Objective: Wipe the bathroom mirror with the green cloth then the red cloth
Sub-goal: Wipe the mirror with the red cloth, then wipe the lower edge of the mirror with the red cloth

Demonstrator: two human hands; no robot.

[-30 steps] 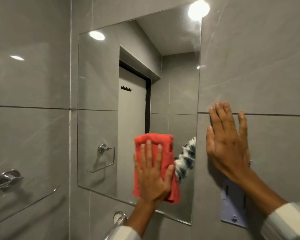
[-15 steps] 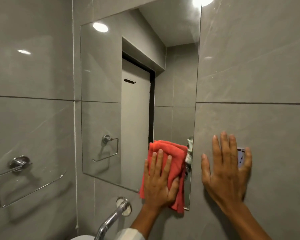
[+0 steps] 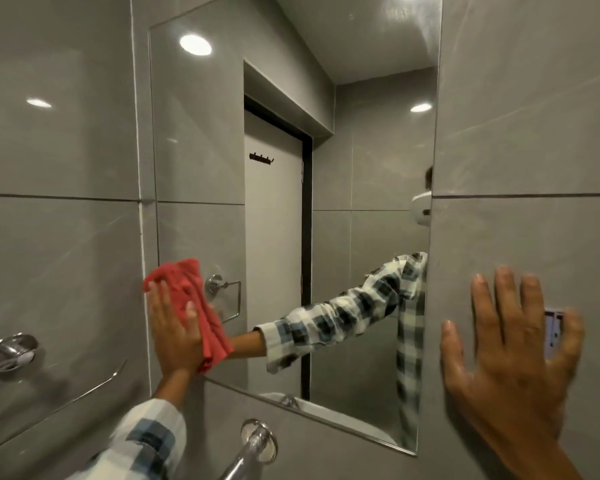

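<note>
A frameless mirror (image 3: 284, 98) hangs on the grey tiled wall and fills the middle of the view. My left hand (image 3: 174, 330) presses a bunched red cloth (image 3: 191, 289) flat against the mirror's lower left corner. My right hand (image 3: 510, 358) lies flat on the wall tile just right of the mirror, fingers spread, holding nothing. The mirror reflects my checked sleeve, a white door and a ceiling light. No green cloth is in view.
A chrome towel bar (image 3: 11, 355) is fixed to the wall at the lower left. A chrome tap (image 3: 253, 445) juts out below the mirror. A pale switch plate (image 3: 553, 330) sits partly behind my right hand.
My left hand has slid the red cloth from the mirror's lower right edge across to its lower left corner. My right hand has stayed flat on the wall.
</note>
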